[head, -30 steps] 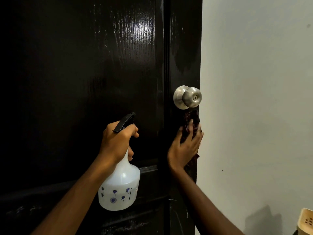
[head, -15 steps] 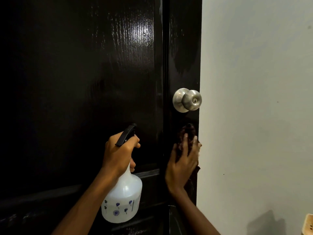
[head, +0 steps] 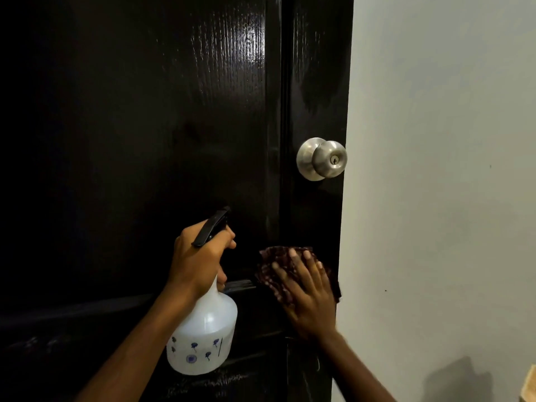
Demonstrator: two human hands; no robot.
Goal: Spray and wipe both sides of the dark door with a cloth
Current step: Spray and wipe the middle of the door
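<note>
right hand (head: 310, 297) lies flat with fingers spread on the checked cloth (head: 275, 274), pressing it to the dark door (head: 145, 140) below the knob (head: 322, 158) so it wipes evenly. left hand (head: 200, 265) is wrapped round the spray bottle (head: 203, 338) neck, nozzle aimed at the panel, probably ready for another squirt.

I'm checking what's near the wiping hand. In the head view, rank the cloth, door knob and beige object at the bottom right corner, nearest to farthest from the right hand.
From the right hand:
1. cloth, pressed under it against the door.
2. door knob, above the hand.
3. beige object, far right, bottom corner.
</note>
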